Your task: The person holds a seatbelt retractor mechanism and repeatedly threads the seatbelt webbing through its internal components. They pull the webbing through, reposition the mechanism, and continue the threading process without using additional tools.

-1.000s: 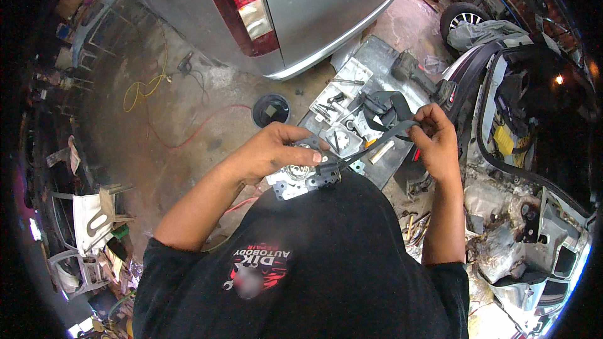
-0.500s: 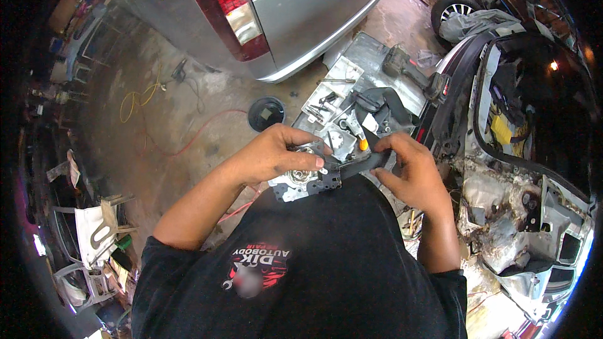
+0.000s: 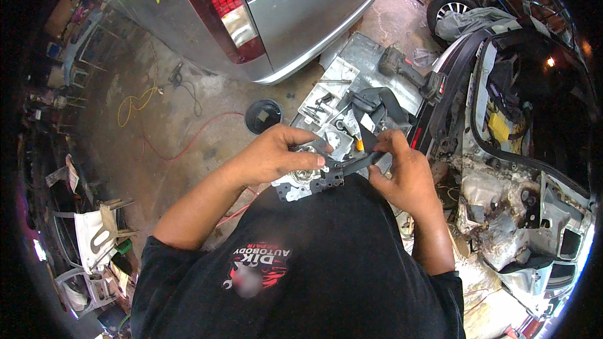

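Note:
Close to my body, my left hand (image 3: 271, 156) grips a seat belt retractor (image 3: 305, 179), a metal frame with a round spool and a dark notched plate along its lower edge. Its thumb lies across the top, hiding part of the spool. Black seat belt webbing (image 3: 359, 164) runs from the retractor's right side. My right hand (image 3: 408, 172) pinches this strap between thumb and fingers. More black webbing (image 3: 394, 105) lies looped on the grey work surface beyond. A small orange-yellow piece (image 3: 360, 145) shows between my hands.
A white parts tray (image 3: 309, 112) with small dark pieces stands on the work surface (image 3: 370, 50), near a cordless power tool (image 3: 411, 75). A silver vehicle (image 3: 295, 19) stands ahead, a stripped car body (image 3: 483, 144) at right. A black bucket (image 3: 264, 116) and red hose (image 3: 195, 144) are on the floor.
My right hand has shifted slightly left, toward the retractor, still pinching the webbing. My left hand keeps its hold on the retractor.

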`<state>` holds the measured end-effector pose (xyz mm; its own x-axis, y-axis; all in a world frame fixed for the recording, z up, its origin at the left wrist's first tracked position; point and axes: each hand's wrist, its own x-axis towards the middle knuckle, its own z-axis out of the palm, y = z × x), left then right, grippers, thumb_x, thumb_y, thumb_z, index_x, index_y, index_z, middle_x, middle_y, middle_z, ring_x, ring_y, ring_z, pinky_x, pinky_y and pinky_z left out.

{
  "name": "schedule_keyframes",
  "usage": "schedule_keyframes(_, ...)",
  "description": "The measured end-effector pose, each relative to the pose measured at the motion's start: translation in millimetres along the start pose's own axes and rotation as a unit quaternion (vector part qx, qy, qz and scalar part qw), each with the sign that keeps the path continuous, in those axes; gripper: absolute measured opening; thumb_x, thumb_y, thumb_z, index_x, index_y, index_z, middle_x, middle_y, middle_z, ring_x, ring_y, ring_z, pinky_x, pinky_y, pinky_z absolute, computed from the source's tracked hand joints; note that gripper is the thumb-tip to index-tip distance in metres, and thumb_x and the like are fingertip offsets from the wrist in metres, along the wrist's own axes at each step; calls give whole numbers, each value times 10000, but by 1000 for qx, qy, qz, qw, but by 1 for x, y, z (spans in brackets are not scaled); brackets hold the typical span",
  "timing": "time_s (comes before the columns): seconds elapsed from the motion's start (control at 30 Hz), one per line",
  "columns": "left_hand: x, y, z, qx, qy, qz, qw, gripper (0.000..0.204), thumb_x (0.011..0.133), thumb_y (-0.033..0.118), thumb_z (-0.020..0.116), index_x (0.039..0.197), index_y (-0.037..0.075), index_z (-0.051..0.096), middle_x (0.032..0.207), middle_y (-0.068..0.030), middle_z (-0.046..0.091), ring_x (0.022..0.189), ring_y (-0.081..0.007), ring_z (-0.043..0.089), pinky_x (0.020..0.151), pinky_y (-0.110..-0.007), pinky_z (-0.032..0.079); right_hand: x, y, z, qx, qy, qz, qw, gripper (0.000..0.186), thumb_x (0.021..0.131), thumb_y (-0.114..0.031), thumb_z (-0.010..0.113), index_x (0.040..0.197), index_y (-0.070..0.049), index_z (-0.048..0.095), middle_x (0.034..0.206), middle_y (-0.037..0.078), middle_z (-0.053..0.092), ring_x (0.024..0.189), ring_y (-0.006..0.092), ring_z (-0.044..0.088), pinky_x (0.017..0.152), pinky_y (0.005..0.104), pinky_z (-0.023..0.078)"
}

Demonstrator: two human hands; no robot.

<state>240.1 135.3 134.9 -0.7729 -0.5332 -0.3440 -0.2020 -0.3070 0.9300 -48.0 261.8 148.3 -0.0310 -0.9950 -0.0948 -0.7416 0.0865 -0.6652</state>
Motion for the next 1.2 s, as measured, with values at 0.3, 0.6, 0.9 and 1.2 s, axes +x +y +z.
schedule_keyframes(0.3,-4,-1,6,37,11,-7,999,403,972,207,891,1293,-24,813,1111,-68,842,992,-97,719,906,-303,582,-8,-36,-2,0,57,-192,980,402,896,-240,884,1249,-124,733,1394,124,665,1058,407,782,845,497,653)
schedule_keyframes(0.6,-1,-20,-6,42,-9,58,997,413,1059,244,734,1356,-40,777,1157,-100,828,1059,-112,709,959,-305,571,-3,-52,28,2,59,-223,973,216,882,-141,871,1053,-106,743,1146,89,682,807,319,751,658,452,627)
schedule_keyframes(0.9,-3,-14,0,60,-26,51,997,556,977,228,663,1446,-65,720,1291,-131,806,1212,-185,709,1109,-340,528,-6,-52,29,3,72,-237,969,237,884,-105,855,1080,-86,722,1111,95,688,825,314,752,674,440,627)
schedule_keyframes(1.2,-4,-6,3,62,-27,56,996,554,993,240,664,1455,-62,712,1299,-155,796,1249,-212,699,1147,-358,504,-10,-51,32,7,75,-239,968,256,874,-105,866,1080,-77,716,1117,98,691,846,319,755,693,434,634)
